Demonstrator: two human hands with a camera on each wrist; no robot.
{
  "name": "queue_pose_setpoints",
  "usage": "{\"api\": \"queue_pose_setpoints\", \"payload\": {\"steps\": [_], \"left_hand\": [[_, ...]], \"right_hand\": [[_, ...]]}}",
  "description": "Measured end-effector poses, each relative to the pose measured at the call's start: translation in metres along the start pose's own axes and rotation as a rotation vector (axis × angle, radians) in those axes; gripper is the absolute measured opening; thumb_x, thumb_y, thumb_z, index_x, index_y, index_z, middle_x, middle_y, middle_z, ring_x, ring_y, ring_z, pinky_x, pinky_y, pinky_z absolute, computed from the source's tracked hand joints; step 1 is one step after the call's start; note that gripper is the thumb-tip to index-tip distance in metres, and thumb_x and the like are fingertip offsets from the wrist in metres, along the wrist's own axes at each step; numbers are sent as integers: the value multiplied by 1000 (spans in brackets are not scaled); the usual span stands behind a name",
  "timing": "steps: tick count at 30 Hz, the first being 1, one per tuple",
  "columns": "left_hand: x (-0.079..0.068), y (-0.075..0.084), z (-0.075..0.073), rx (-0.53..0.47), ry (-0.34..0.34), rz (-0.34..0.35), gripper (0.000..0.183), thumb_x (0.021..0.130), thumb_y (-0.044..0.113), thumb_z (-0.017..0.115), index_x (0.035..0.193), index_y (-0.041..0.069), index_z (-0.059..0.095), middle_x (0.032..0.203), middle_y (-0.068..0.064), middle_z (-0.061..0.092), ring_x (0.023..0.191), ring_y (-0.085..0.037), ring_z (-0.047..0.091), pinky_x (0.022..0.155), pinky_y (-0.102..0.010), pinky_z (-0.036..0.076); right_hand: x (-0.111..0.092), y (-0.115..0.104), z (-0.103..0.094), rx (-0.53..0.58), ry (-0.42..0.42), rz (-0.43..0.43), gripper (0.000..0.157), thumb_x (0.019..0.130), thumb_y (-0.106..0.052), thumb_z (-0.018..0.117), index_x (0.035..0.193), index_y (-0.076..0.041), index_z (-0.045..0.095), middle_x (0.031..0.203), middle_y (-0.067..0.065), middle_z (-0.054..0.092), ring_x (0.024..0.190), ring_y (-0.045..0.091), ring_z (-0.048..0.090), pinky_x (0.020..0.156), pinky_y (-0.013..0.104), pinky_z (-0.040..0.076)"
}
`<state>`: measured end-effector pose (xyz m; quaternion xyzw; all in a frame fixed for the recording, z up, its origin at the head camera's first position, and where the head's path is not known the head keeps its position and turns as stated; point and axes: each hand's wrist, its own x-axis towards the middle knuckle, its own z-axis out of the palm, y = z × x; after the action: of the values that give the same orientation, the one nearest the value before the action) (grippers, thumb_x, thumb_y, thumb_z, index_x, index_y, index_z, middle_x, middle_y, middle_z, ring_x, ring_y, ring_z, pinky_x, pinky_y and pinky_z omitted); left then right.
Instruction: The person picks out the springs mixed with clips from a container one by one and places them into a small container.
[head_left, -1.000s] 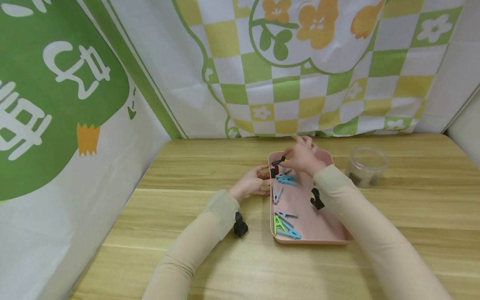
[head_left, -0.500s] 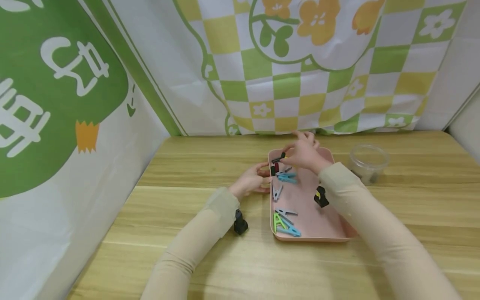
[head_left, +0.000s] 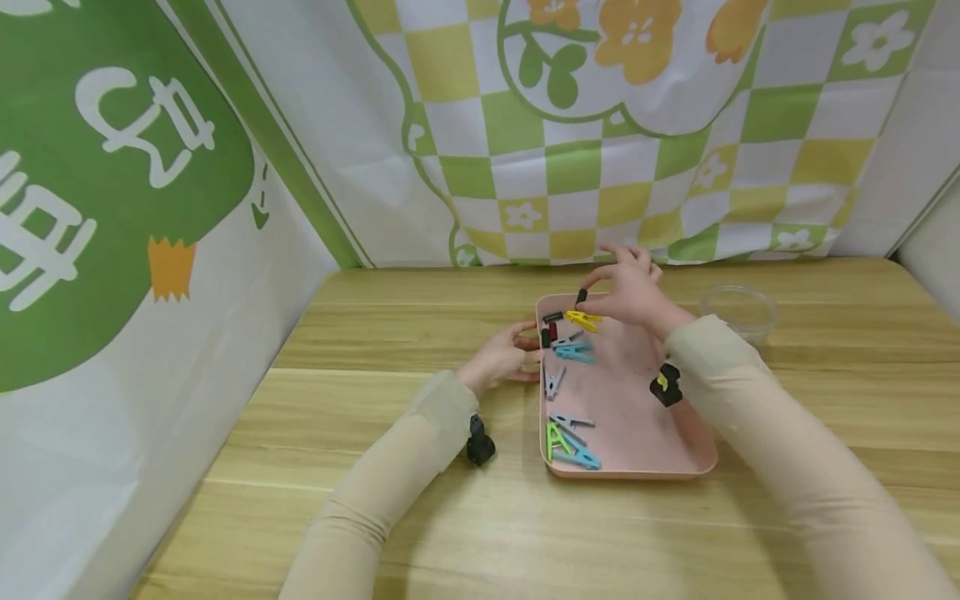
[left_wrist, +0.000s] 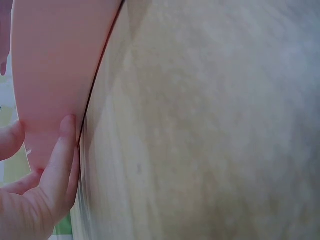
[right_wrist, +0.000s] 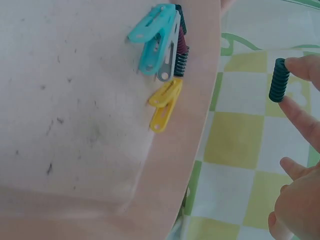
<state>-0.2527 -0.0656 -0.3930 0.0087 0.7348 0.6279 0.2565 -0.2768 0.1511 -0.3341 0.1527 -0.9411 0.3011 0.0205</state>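
Observation:
Between thumb and fingertip, my right hand (head_left: 633, 292) pinches a small dark coiled spring (right_wrist: 279, 80), raised above the far end of the pink tray (head_left: 630, 476). Below it in the tray lies a yellow clothespin (head_left: 583, 321). Beside that are more springs, dark ones and a dark red spring (head_left: 552, 332), along the tray's left wall. Next to them sit a blue clothespin (head_left: 574, 351) and a grey one. My left hand (head_left: 498, 362) rests against the tray's outer left side; in the left wrist view its fingertips (left_wrist: 68, 125) touch the pink wall.
Nearer the front of the tray lie a grey clothespin (head_left: 555, 383), a green clothespin (head_left: 557, 442) and a blue one with another grey one. A clear round jar (head_left: 738, 310) stands right of the tray, partly behind the right sleeve. A patterned cloth (head_left: 585, 175) hangs behind the table.
My right hand has lifted the dark spring up and to the right, off the group at the tray's far left corner. The yellow clothespin now shows. My left hand stays at the tray's side.

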Motion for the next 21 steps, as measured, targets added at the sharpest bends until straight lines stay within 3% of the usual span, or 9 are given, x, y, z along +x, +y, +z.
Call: {"api": "queue_pose_setpoints", "payload": {"steps": [11, 21], "left_hand": [[0, 0, 0, 10, 4, 6, 64, 94, -3, 52, 150, 13, 27, 134, -21, 45, 114, -33, 54, 90, -43, 54], [0, -1, 0, 11, 1, 7, 64, 94, -2, 52, 150, 14, 27, 137, -21, 45, 116, -34, 54, 89, -42, 55]], "right_hand": [[-14, 5, -15, 61, 22, 4, 30, 80, -26, 75, 101, -4, 71, 156, 16, 16, 138, 47, -3, 105, 66, 2], [-24, 5, -24, 52, 30, 5, 34, 79, -26, 76, 103, -3, 70, 156, 16, 16, 137, 47, 0, 105, 69, 3]]}}
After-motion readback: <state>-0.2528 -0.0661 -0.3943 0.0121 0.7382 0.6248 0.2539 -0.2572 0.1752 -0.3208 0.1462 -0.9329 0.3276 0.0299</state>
